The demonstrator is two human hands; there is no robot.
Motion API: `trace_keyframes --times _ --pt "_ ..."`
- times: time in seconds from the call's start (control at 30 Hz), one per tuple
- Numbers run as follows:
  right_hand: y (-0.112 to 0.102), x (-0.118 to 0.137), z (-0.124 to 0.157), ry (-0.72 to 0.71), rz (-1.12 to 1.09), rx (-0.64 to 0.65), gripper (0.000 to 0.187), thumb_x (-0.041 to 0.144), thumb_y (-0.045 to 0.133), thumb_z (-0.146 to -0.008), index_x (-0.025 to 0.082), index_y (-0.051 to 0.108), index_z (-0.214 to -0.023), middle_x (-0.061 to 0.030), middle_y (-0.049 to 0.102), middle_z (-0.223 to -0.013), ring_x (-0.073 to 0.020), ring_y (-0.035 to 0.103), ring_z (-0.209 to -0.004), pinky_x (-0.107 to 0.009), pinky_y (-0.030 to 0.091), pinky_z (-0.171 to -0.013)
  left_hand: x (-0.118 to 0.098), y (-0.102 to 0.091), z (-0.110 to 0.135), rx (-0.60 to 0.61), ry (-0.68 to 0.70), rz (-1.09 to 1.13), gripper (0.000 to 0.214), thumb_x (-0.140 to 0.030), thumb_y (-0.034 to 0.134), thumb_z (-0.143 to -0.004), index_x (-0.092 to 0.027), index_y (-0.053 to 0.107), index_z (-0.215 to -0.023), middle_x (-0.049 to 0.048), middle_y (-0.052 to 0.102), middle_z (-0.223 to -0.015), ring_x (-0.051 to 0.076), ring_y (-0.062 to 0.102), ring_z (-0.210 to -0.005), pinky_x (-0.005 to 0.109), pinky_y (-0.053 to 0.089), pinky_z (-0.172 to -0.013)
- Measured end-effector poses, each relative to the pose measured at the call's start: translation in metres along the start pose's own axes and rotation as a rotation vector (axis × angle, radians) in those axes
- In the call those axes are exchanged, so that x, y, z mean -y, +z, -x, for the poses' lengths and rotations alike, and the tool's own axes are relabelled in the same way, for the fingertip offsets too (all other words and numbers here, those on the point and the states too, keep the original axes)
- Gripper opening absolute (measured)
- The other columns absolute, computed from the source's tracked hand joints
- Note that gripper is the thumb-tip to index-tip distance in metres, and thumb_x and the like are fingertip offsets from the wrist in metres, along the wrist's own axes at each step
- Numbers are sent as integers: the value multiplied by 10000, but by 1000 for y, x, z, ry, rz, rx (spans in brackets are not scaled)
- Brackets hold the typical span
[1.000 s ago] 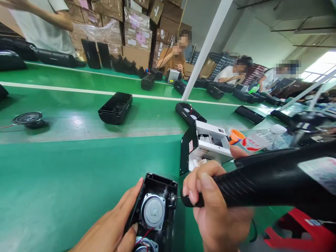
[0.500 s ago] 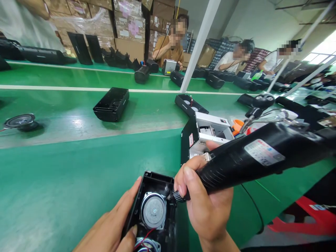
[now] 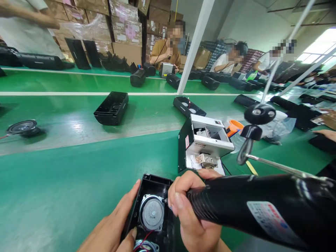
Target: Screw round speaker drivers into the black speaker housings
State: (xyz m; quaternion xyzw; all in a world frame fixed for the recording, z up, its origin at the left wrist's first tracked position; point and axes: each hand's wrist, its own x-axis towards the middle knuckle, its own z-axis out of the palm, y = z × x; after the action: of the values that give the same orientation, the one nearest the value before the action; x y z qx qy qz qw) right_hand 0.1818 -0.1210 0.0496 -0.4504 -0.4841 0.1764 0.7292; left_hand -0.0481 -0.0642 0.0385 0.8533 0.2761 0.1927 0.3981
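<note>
Factory assembly line: green conveyor belt [image 3: 78, 115], seated workers [image 3: 165, 52]

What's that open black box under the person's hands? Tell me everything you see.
The black housing is an open, plastic-looking shell lying cavity-up on the green table. Inside sits a round silver speaker driver; a second driver shows partly below it, with red wires between. The left hand grips its left wall, thumb over the rim. The electric screwdriver in the right hand points in beside the speaker driver.
</note>
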Motion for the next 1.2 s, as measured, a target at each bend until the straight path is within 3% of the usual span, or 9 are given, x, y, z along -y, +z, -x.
trace_keyframes --times 0.13,0.23,0.43,0.57,0.67,0.8,1.2 --pt "-4 -3 -5 -7 126 124 151 184 679 -1001 280 661 -1116 0 632 -840 -199 625 -734 -385 574 -682 1 3 -1 -21 15 -18 784 -302 470 -1153 -475 72 -1806 -50 313 -1847 313 498 -1600 415 519 -1254" --pt "-2 -8 -8 -31 170 145 141 176 751 -940 267 665 -1005 10 641 -822 -202 630 -781 -407 602 -774 3 6 0 -45 -12 -28 759 -303 476 -1153 -470 125 -1805 -49 342 -1838 315 487 -1608 425 502 -1266" --pt "6 -13 -10 -40 94 63 147 161 624 -1040 277 641 -1129 2 638 -874 -156 583 -658 -345 547 -598 7 8 1 -44 -4 -10 758 -334 489 -1152 -462 129 -1807 -35 361 -1833 327 488 -1608 460 504 -1269" --pt "7 8 -23 -54 -81 -49 419 185 634 -1073 365 539 -1439 62 589 -806 -134 590 -616 -311 541 -580 6 7 0 -46 -22 -7 743 -346 468 -1159 -472 124 -1805 -43 359 -1832 325 490 -1608 469 508 -1270" --pt "7 21 -30 -20 -181 -95 536 198 639 -1093 414 457 -1548 97 578 -771 -101 572 -579 -273 531 -577 4 7 0 -45 -27 -1 740 -356 470 -1158 -479 128 -1803 -53 357 -1830 324 489 -1607 464 516 -1267" --pt "5 18 -30 18 -222 -49 586 164 611 -1104 398 432 -1611 78 592 -810 -85 572 -599 -245 539 -567 2 7 1 -65 -28 1 737 -371 485 -1157 -493 141 -1797 -66 368 -1822 326 501 -1599 465 531 -1256" --pt "4 9 -28 68 -220 -47 509 194 622 -1112 379 461 -1558 82 574 -807 -82 554 -598 -236 543 -561 -2 4 1 -33 -36 -7 746 -341 490 -1155 -449 144 -1807 -22 375 -1827 330 495 -1604 461 527 -1254"
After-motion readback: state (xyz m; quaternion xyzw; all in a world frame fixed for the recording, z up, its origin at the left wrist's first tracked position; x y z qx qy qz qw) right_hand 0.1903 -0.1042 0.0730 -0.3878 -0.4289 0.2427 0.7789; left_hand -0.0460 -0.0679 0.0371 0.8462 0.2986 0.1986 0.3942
